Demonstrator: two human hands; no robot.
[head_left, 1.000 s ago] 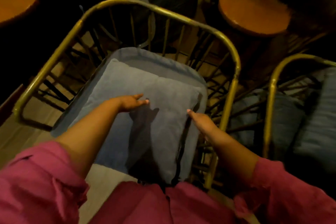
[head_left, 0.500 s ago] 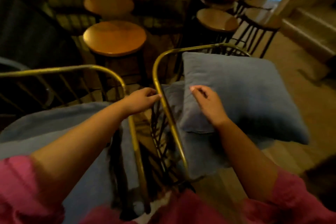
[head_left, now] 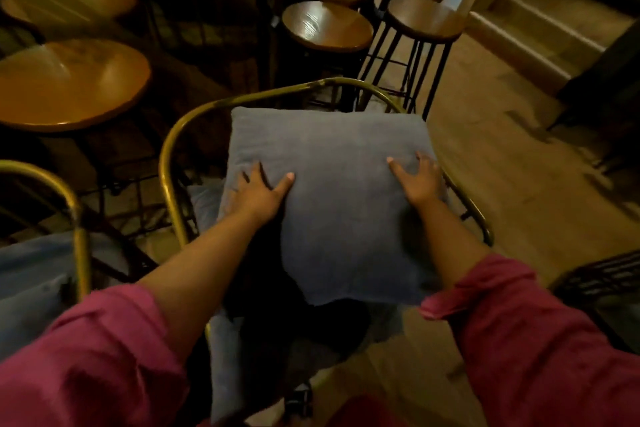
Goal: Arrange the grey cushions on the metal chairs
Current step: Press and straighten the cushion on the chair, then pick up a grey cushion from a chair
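Observation:
A square grey cushion hangs over the seat of a brass-framed metal chair, its far edge near the curved backrest. My left hand grips its left edge, thumb on top. My right hand grips the right edge, fingers spread on the fabric. A grey seat pad shows beneath the cushion at the left. At the left edge stands a second metal chair with a grey cushion on it.
Round wooden tables stand to the left and behind. Wooden-topped stools on black legs stand just past the chair's back. Wooden floor and steps lie to the right. A dark wire frame juts in at the right edge.
My view has swung right from the first chair to the second. Both hands have left the first cushion and taken hold of this one by its two sides.

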